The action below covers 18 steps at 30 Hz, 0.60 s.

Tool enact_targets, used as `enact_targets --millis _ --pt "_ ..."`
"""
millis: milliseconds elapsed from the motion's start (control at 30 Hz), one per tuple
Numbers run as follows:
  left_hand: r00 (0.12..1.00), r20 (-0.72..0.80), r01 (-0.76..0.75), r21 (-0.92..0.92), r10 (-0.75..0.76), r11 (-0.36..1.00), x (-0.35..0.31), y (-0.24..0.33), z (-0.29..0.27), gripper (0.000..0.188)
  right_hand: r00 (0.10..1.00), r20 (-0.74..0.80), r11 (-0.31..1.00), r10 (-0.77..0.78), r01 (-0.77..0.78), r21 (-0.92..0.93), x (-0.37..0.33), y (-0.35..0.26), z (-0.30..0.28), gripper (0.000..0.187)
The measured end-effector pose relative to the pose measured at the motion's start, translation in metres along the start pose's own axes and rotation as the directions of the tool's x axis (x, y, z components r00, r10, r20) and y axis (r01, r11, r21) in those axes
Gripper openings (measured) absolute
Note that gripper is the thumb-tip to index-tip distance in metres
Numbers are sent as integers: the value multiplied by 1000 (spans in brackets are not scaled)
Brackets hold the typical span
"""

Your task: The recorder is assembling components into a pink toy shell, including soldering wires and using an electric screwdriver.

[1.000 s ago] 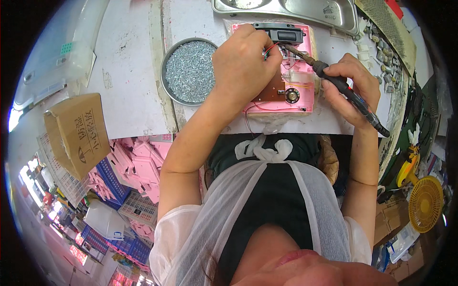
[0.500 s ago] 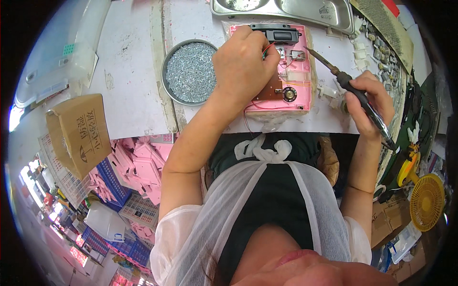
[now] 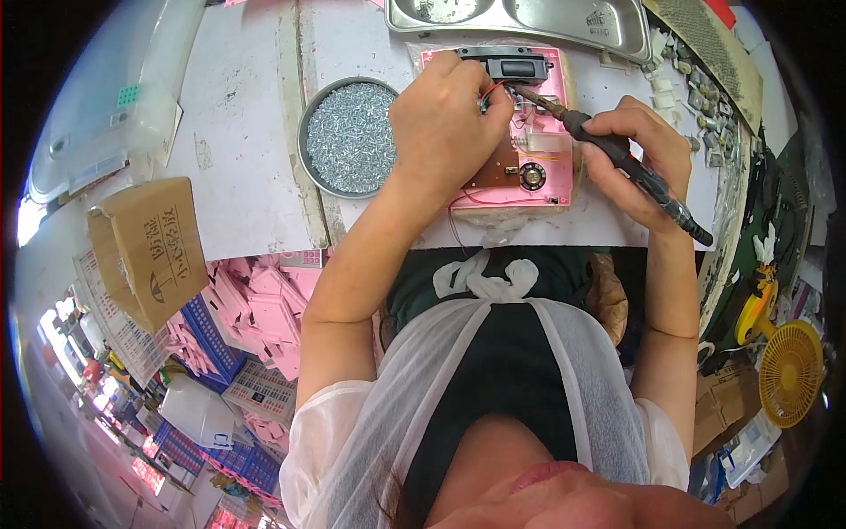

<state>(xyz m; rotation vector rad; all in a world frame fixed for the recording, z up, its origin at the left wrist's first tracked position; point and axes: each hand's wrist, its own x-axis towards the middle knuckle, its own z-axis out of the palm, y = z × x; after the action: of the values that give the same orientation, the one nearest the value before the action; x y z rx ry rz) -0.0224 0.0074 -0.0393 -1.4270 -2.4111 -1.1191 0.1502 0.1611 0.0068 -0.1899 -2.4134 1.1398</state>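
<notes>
Soldering iron [image 3: 621,157] and right hand [image 3: 663,150] have swung back left since half a second ago; tip was off the pink panel's [image 3: 557,181] right edge, now over its upper part.

Far left: translucent bin [image 3: 92,110], cut off by the dark fisheye rim; cardboard box [image 3: 157,251] below it; pink parts [image 3: 273,304] piled under table level, lower layers hidden; blue crate [image 3: 204,335] beside them, partly covered.

Next right: round bowl [image 3: 303,145] of small metal pieces, right edge close by the left hand [image 3: 445,123]; that hand pinches thin red and green wires [image 3: 487,93], fingertips together; exact contact too small to see.

Panel lies on the table right of the bowl; left hand hides its left side and part of the brown board [image 3: 500,172]; black module [image 3: 516,70] at its top, left end partly covered.

Iron tip sits just beside the pinched wires; can't tell if touching; right hand is clamped on the handle; metal tray [image 3: 577,19] above, cut off by the top edge.
</notes>
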Motion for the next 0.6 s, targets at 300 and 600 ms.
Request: enact_targets --millis 300,600 --pt "1000 0 16 -4 -16 1000 0 2 0 14 999 0 999 -42 42 7 1 2 2 22" --pt "1000 -5 24 -1 -24 1000 0 2 1 13 989 -9 987 148 -147 64 -1 -2 -2 21"
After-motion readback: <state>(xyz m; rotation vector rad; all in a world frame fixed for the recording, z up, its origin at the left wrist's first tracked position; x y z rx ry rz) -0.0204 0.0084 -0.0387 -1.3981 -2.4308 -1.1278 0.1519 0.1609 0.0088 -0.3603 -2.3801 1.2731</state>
